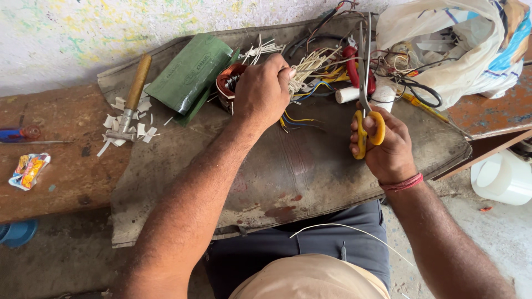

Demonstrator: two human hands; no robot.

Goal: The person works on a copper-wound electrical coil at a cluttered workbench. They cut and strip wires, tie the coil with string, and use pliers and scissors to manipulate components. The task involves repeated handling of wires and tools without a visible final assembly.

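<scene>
We saw the left hand reaching forward over a worn grey mat that covered the table, its fingers clenched on a bundle of pale sleeved wires that rose from a copper-wound coil lying on the mat just under the hand. The coil sat toward the far edge of the mat, partly hidden by the knuckles, with thinner blue and yellow wires trailing out near the wrist.

The right hand was held to the right of the bundle, apart from it, with its fingers through the yellow loops of a pair of scissors. The long blades pointed away from the person and lay close together; we could not tell whether they were fully closed. A red thread band circled that wrist.

To the left of the coil lay a folded green sheet, and further left a wooden-handled hammer among white paper scraps. At the far left of the bare table we noted a blue-handled screwdriver and a small bright wrapper. Behind the scissors a tangle of coloured wires lay beside a white roll, and a crumpled plastic bag sat at the right corner. A white container stood on the floor to the right.
</scene>
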